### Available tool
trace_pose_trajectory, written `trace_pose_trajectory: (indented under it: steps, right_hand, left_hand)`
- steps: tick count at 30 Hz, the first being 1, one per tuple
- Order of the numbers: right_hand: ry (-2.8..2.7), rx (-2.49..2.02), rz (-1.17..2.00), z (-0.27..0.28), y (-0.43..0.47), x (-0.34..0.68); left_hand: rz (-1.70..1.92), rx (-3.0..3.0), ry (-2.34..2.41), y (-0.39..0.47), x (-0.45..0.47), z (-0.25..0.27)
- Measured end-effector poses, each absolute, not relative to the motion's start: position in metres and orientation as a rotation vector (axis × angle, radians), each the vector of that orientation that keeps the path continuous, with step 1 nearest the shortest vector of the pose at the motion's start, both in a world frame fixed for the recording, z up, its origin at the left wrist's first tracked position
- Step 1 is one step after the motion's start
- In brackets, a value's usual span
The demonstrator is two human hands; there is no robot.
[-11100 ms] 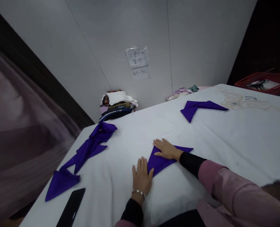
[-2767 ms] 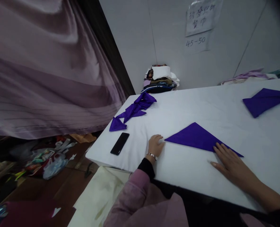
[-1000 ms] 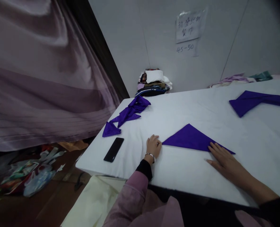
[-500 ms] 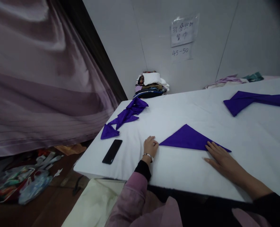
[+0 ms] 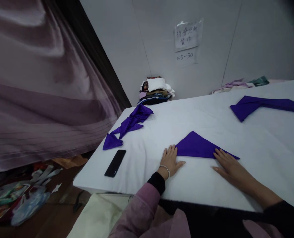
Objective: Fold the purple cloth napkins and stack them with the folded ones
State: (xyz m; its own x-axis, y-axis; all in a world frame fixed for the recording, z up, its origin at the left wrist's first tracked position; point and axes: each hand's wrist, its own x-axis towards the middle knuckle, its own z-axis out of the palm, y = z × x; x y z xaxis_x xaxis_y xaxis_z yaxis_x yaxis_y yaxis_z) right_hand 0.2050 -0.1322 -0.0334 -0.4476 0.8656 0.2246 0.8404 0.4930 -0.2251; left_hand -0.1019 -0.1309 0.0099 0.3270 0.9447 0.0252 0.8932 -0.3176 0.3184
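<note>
A purple cloth (image 5: 196, 146), folded into a flat triangle, lies on the white-covered table (image 5: 204, 185) in front of me. My left hand (image 5: 170, 161) rests flat over its left corner, thumb spread toward the right, and covers that tip. Near the right end, my right hand (image 5: 227, 165) presses its outstretched fingers on the lower edge; the right tip shows beyond them. Neither hand grips the cloth.
Crumpled purple cloths (image 5: 130, 124) lie at the table's left side, above a black phone (image 5: 115, 163). Another folded purple cloth (image 5: 248, 105) is at the far right. Folded clothes (image 5: 157, 90) are stacked by the wall, below a handwritten sign (image 5: 188, 35).
My left hand has moved right onto the cloth's left corner, and its curled fingers have flattened out. The right hand stays on the cloth. The view has shifted slightly.
</note>
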Motion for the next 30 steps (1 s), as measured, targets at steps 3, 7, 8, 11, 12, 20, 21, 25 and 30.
trace_pose_trajectory:
  steps: [3,7,8,11,12,20,21,25,30]
  right_hand:
    - [-2.436,-1.433,0.124,-0.033,-0.132,0.205]
    - [-2.453,-1.455,0.153,-0.029,-0.133,0.203]
    - [-2.457,-1.462,0.162,-0.028,-0.134,0.203]
    - [-2.454,-1.476,0.182,-0.026,-0.134,0.201]
    - [-2.449,-1.476,0.186,-0.026,-0.134,0.201]
    - [-2.421,-1.506,0.242,-0.02,-0.135,0.199]
    - [-2.42,-1.512,0.258,-0.019,-0.135,0.199]
    - [-2.434,-1.531,0.325,-0.017,-0.135,0.198]
    - [-2.416,-1.486,0.352,-0.02,-0.132,0.201]
  left_hand:
    - [0.292,2.3,1.734,-0.127,-0.117,0.007]
    - [0.23,2.192,1.907,-0.123,-0.135,0.013]
    - [0.231,2.159,1.976,-0.122,-0.136,0.016]
    - [0.323,2.224,2.021,-0.119,-0.124,0.026]
    - [0.357,2.313,1.929,-0.118,-0.115,0.029]
    - [0.255,2.481,1.528,-0.087,-0.067,0.016]
    - [0.215,2.471,1.528,-0.085,-0.068,0.014]
    - [0.12,2.47,1.522,-0.081,-0.074,0.014]
    - [0.157,2.448,1.413,-0.085,-0.09,0.021]
